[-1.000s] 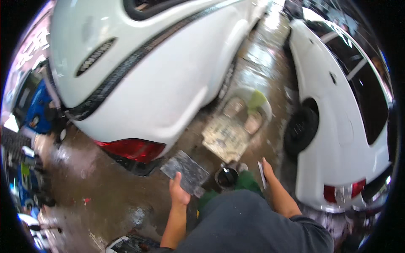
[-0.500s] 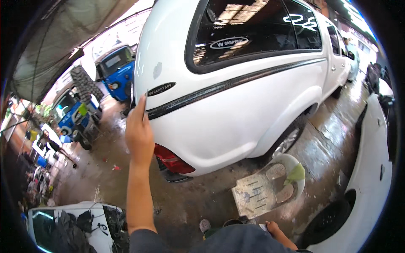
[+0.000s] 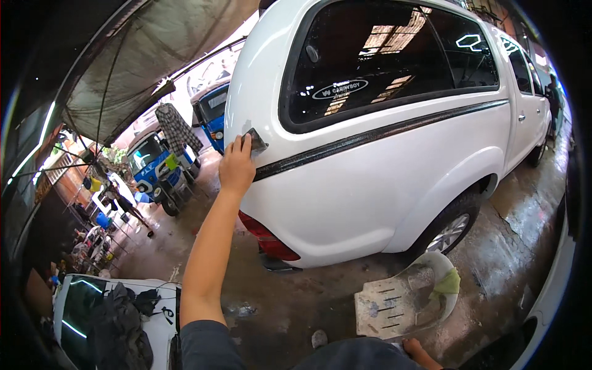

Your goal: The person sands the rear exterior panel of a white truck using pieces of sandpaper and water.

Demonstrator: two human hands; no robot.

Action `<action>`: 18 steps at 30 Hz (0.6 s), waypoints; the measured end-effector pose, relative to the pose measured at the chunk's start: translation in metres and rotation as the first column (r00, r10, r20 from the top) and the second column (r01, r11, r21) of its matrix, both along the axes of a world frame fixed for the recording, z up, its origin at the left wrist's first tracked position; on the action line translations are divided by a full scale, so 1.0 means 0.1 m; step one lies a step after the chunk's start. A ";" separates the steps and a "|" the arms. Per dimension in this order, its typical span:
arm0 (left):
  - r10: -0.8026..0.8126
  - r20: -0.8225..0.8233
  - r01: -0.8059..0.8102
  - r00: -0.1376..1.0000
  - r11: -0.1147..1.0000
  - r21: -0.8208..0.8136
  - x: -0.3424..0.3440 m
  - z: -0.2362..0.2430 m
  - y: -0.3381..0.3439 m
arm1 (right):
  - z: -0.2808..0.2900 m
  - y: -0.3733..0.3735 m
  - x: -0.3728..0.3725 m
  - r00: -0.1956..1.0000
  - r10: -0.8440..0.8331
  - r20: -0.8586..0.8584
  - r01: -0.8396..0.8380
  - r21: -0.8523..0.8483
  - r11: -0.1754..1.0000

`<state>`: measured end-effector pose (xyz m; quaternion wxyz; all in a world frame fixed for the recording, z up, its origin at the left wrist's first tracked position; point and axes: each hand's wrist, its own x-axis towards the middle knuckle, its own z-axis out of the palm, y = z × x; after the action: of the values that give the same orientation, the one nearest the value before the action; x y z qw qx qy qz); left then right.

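Observation:
My left hand [image 3: 237, 165] is raised to the rear corner of a white pickup truck's canopy [image 3: 364, 166]. Its fingers are closed on a dark grey square sheet [image 3: 258, 142], which looks like sandpaper, against the white panel. The sheet covers the spot of the oval badge, at the rear end of the black trim strip [image 3: 370, 133]. A dull grey patch [image 3: 246, 125] shows on the paint just above. Low at the bottom edge, my right hand [image 3: 414, 346] is bent round a pale thing too little seen to name.
A dirty white plastic stool [image 3: 382, 311] with a green cloth [image 3: 448, 282] on it stands near my right hand. Blue vehicles [image 3: 148, 166] are parked to the left. A white car part [image 3: 157, 327] with black sheeting lies lower left; another white car body [image 3: 555, 296] curves along the right.
My view has turned, shifting the truck right. The left hand has moved from beside the oval badge onto it, and the dark sheet now shows broadside. My right hand stays low.

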<state>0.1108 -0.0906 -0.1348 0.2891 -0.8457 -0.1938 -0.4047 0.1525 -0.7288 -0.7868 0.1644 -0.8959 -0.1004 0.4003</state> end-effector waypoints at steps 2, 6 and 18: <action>0.037 0.007 -0.037 0.999 0.999 0.012 0.03 -0.01 -0.03 | 0.00 0.11 0.04 1.000 0.018 0.010 -0.018 0.020 1.000; 0.074 -0.037 -0.077 0.997 0.992 -0.102 0.06 0.03 0.02 | 0.13 0.30 0.07 0.998 0.066 -0.004 -0.066 0.083 0.994; 0.064 -0.061 -0.064 0.996 0.998 0.011 0.04 0.10 0.09 | -0.49 0.14 0.01 0.993 0.093 0.078 -0.101 0.104 0.989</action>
<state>0.1145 -0.0816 -0.1252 0.3114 -0.8497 -0.2102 -0.3700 0.1535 -0.7152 -0.8353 0.1890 -0.8938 -0.1711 0.3690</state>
